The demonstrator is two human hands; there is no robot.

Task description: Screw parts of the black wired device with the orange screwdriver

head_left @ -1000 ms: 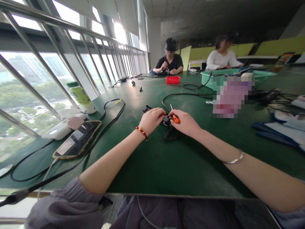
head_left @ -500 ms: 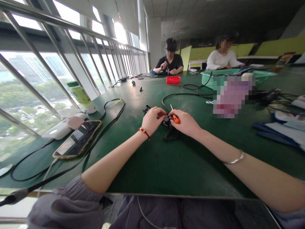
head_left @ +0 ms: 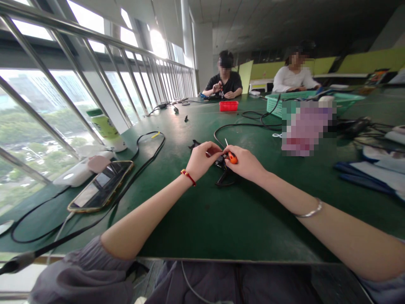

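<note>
My left hand (head_left: 201,161) is closed in a pinch at a small black device (head_left: 219,162) with a cable, low over the green table. My fingers hide much of the device, so its kind does not show. In my right hand (head_left: 248,164) is a screwdriver (head_left: 233,158) with an orange handle, its thin shaft pointing up and away. The fingertips of that same hand meet the device from the right. A black plastic piece (head_left: 195,145) lies just beyond my left hand.
To the left are a phone (head_left: 101,185), a white device (head_left: 77,173) and a green-capped bottle (head_left: 106,128) beside the railing. Ahead stands a red tray (head_left: 228,106). A green basket (head_left: 274,105) and cables are on the right. Two people sit across the table.
My left fingers have shifted slightly at the black device. The screwdriver stays in my right hand, and the whole view has moved a little.
</note>
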